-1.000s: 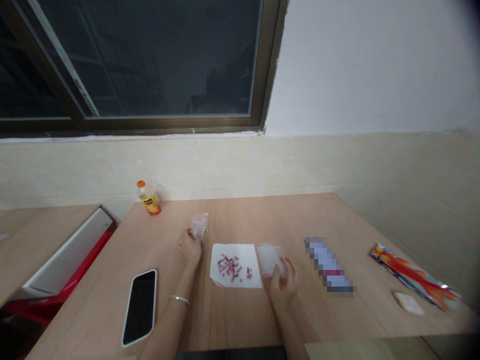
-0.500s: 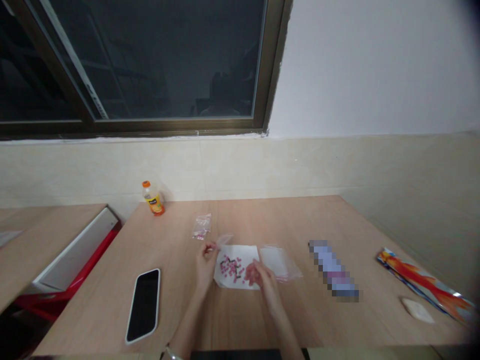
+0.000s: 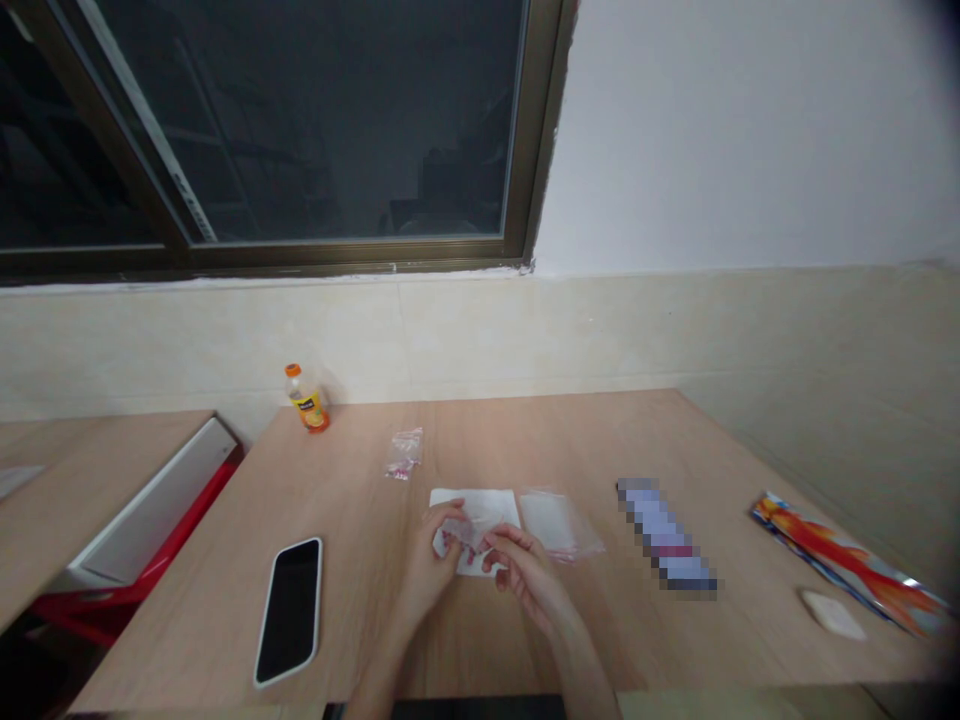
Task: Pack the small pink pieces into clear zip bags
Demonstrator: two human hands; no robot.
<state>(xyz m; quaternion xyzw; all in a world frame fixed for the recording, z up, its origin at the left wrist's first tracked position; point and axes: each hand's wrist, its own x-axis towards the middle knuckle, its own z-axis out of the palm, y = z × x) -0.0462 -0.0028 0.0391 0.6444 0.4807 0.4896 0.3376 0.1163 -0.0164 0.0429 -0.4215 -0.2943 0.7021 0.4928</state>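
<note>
Over a white sheet with a pink blossom picture, a small clear plastic bag is held up, covering much of the print. My left hand is closed round the bag's left side, thumb and fingers curved. My right hand is closed, with thumb and forefinger pinched at the bag's right edge; its other fingers curl below. Right of the sheet lie more clear bags. Farther back, another small clear bag has pinkish bits inside.
A phone lies to the left on the wooden table. An orange-capped bottle stands at the back left. Rightward are a blurred-out strip, a colourful foil packet and a whitish block.
My left hand has moved right and nearer with the clear bag, now above the sheet. My right hand has turned and pinches the bag's edge, and the blossom print is more covered.
</note>
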